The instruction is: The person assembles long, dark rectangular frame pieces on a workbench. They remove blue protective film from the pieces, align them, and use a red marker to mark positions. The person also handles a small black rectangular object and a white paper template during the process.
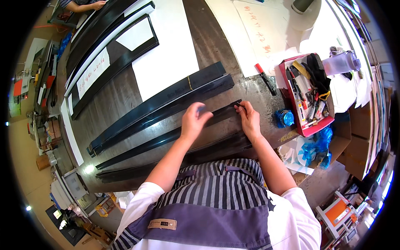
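A long narrow black strip point(156, 139) lies slantwise across the dark table in front of me. My right hand point(250, 121) pinches its far right end between thumb and fingertips. Over the middle of that strip is my left hand point(193, 123), its thumb and fingers apart with nothing between them. Just beyond it rests a bundle of wider black strips point(166, 98), bound by a thin yellowish tie near its right end. Along the near table edge, another dark strip point(187, 156) lies partly behind my forearms.
At right a red box point(307, 131) holds pens and tools, beside a blue tape roll point(285, 118). A red-capped marker point(266, 80) and purplish bottle point(339, 63) lie nearby. White sheets point(166, 54) and black panels point(116, 62) cover the far side; another person's hand point(99, 5) shows there.
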Demonstrator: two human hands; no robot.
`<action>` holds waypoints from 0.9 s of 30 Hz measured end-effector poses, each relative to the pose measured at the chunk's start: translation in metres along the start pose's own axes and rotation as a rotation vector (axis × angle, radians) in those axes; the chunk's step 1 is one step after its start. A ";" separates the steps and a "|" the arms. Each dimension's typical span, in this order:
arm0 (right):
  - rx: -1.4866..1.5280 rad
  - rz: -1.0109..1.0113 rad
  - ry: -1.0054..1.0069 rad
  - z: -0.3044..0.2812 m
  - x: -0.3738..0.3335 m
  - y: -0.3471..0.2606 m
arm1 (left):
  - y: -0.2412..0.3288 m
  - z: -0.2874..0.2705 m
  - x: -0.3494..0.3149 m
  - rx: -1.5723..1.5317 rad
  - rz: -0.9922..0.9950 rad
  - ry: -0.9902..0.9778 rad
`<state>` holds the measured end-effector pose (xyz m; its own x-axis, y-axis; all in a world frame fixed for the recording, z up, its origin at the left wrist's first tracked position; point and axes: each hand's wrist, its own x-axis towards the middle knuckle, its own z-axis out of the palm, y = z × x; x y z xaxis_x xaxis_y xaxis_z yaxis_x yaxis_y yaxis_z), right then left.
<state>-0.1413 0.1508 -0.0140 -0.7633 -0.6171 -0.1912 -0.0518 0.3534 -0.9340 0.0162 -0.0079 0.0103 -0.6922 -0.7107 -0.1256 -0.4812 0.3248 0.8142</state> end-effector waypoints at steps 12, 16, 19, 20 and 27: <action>-0.140 -0.043 -0.039 0.002 0.006 0.013 | -0.001 0.000 -0.009 0.041 0.273 -0.297; -0.440 -0.333 -0.033 -0.005 0.004 -0.009 | -0.004 0.016 -0.009 0.075 0.258 -0.301; -0.719 -0.496 -0.062 -0.006 -0.006 -0.024 | -0.010 0.024 -0.008 0.081 0.255 -0.138; -0.773 -0.522 -0.149 -0.002 -0.015 -0.016 | -0.013 0.024 -0.007 0.074 0.259 -0.137; -0.795 -0.439 -0.155 0.009 -0.023 -0.025 | 0.000 0.021 -0.005 0.194 0.218 -0.105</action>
<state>-0.1167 0.1498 0.0112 -0.4788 -0.8770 0.0396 -0.7875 0.4091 -0.4609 0.0081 0.0089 -0.0006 -0.8374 -0.5460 -0.0262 -0.4020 0.5827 0.7063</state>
